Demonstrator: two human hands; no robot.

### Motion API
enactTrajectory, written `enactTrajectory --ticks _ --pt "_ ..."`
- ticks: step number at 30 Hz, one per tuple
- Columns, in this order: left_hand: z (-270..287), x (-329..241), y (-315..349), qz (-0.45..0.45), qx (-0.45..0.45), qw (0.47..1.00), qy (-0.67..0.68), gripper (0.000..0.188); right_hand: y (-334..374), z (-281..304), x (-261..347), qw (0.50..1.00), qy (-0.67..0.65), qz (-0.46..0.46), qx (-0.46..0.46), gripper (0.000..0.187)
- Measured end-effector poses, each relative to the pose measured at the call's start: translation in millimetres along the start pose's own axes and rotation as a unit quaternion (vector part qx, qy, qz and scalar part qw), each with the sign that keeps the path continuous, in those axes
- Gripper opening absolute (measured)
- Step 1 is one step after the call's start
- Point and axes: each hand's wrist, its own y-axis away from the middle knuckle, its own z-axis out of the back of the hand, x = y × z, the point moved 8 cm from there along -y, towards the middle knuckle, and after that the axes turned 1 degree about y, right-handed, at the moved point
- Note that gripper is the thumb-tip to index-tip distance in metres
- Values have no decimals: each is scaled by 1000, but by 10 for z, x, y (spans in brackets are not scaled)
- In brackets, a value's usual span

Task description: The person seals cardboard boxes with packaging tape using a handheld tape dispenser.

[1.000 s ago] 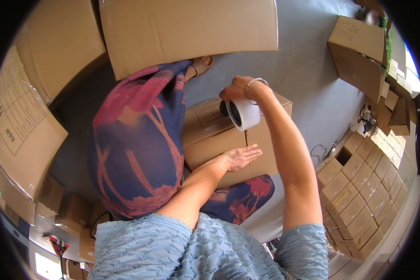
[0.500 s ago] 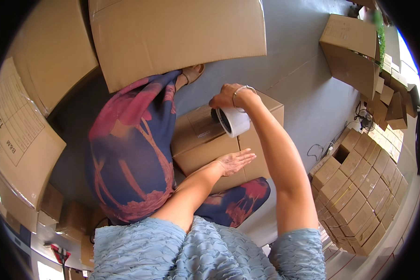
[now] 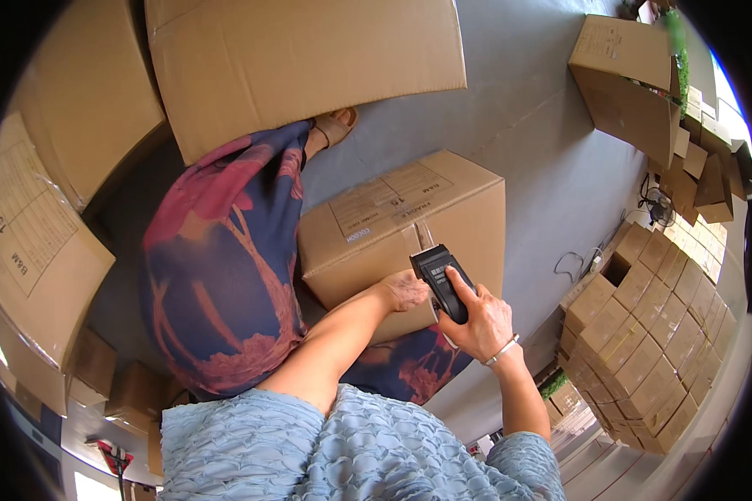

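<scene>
A closed brown cardboard box [image 3: 468, 221] sits on the floor in front of me, with a strip of clear tape [image 3: 424, 234] over its top edge. My right hand [image 3: 480, 321] grips a black tape dispenser [image 3: 441, 280], its front end against the near side of the box and the index finger stretched along its body. Just left of the dispenser, my left hand [image 3: 405, 290] lies against the box's near side. Its fingers are bent in and drawn together; the tips are hidden, so what they hold, if anything, does not show.
A large carton [image 3: 309, 67] stands beyond my foot, and more cartons [image 3: 46, 242] line the left. My knee [image 3: 226, 275] rises beside the box. At the right are an open carton [image 3: 622, 92], a small fan [image 3: 660, 207], a cable [image 3: 572, 267] and stacked boxes [image 3: 652, 334].
My right hand has brought the tape dispenser down and toward me, from above the box's top to its near side. My left hand, flat before, has its fingers bent in.
</scene>
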Motion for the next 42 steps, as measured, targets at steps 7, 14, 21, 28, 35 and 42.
enactTrajectory --ticks 7,14,21,28,35,42 --pt "-440 -18 76 74 -25 987 141 19 -116 -153 4 999 17 27 4 72" --pt "-436 87 -56 161 67 945 278 24 -158 -236 -130 999 31 12 6 75" --pt "-55 97 211 0 -38 976 213 20 -272 -361 -10 999 42 5 10 77" --pt "1526 431 -38 99 129 905 393 18 -179 -539 -357 999 10 -15 -38 72" --pt "796 1806 644 453 -105 786 408 56 -124 -635 -352 997 -20 25 -69 76" --pt "13 2066 830 512 115 665 532 102 -108 -710 -403 995 -57 20 -76 78"
